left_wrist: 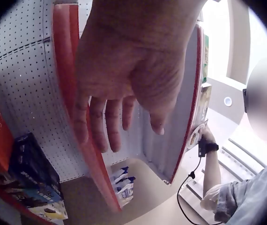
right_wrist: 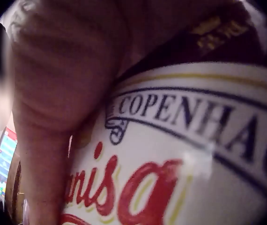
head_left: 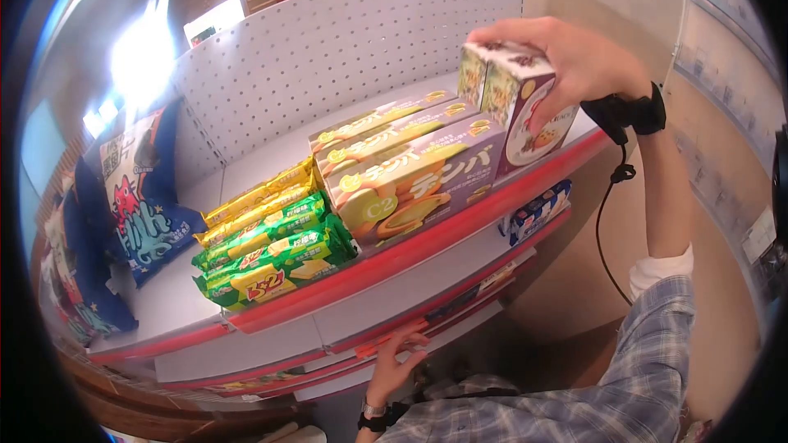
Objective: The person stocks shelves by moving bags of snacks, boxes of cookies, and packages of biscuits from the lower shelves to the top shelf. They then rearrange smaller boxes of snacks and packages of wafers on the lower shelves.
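Note:
At the right end of the top shelf [head_left: 197, 275], my right hand [head_left: 587, 61] grips a maroon and white cookie box [head_left: 510, 148], fingers over its top and thumb down its front. Close up in the right wrist view, the box [right_wrist: 171, 140] carries red lettering and a "COPENHA" banner. A similar box [head_left: 470, 78] stands directly beside it on the left. My left hand [head_left: 394, 365] hangs by the lower shelves, its fingers loosely bent with nothing in them. From the left wrist, that hand [left_wrist: 129, 70] overlaps a red shelf edge [left_wrist: 68, 51].
Three yellow and purple boxes [head_left: 419, 184] stand left of the cookie boxes. Green and yellow biscuit packets [head_left: 279, 258] follow, then blue snack bags [head_left: 152, 197] at the far left. A perforated back panel [head_left: 353, 49] rises behind. A black cable [head_left: 603, 238] dangles from the right wrist.

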Demonstrator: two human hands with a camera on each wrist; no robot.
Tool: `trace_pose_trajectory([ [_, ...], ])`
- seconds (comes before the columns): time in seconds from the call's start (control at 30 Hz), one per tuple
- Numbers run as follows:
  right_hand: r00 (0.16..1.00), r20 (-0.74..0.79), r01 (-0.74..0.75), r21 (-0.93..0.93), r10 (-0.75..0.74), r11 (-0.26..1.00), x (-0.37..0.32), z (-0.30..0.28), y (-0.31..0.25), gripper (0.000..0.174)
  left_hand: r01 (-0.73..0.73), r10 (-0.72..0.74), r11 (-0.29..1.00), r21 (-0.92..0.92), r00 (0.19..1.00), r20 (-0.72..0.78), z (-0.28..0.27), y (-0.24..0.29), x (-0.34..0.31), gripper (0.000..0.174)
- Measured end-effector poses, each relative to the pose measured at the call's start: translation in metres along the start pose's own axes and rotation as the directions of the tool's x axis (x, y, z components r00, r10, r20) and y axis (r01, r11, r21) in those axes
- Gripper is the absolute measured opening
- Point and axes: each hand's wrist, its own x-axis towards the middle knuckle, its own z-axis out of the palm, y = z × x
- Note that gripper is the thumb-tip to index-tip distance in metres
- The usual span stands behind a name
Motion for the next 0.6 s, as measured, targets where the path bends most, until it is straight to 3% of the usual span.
trace_pose_trajectory([
  [0.07,0.989,0.092,0.116,-0.042,-0.112,0.992,0.006,0.005,0.0,0.1,0.039,-0.039,0.999,0.02,0.999,-0.017,-0.006,0.0,-0.003,0.052],
  [0.23,0.991,0.126,-0.062,0.09,0.05,0.994,0.003,0.004,-0.004,0.105,0.056,-0.057,0.998,-0.013,0.998,-0.022,-0.012,0.004,-0.007,0.054],
  [0.3,0.984,0.087,0.164,-0.072,-0.157,0.984,0.0,0.003,-0.003,0.105,0.068,-0.068,0.998,-0.009,0.998,-0.016,-0.013,0.003,-0.007,0.055],
  [0.33,0.985,0.082,0.161,-0.074,-0.155,0.984,-0.003,0.002,-0.007,0.105,0.063,-0.063,0.998,-0.001,0.998,-0.005,-0.013,0.003,-0.007,0.054],
  [0.4,0.995,-0.077,0.061,0.059,-0.056,0.996,-0.015,0.002,-0.024,0.1,0.064,-0.064,0.998,0.011,0.998,0.013,-0.012,0.003,-0.006,0.054],
  [0.43,0.996,-0.082,0.052,0.06,-0.047,0.997,-0.023,0.0,-0.032,0.1,0.058,-0.058,0.998,0.016,0.998,0.018,-0.011,0.004,-0.005,0.055],
  [0.5,0.923,-0.276,0.209,-0.227,-0.268,0.951,-0.048,-0.002,-0.043,0.088,0.058,-0.059,0.998,0.022,0.997,0.043,-0.01,0.003,-0.004,0.055],
  [0.53,0.92,-0.178,0.361,0.039,-0.349,0.932,-0.062,0.001,-0.041,0.079,0.064,-0.065,0.997,0.031,0.997,0.034,-0.01,0.001,-0.002,0.056],
  [0.57,0.889,-0.106,0.455,0.316,-0.446,0.832,-0.078,0.007,-0.037,0.071,0.072,-0.073,0.997,0.04,0.997,0.025,-0.01,-0.001,-0.001,0.056],
  [0.6,0.921,0.104,0.293,0.453,-0.376,0.842,-0.093,0.02,-0.039,0.065,0.073,-0.075,0.997,0.04,0.996,0.038,-0.009,-0.003,-0.001,0.056],
])
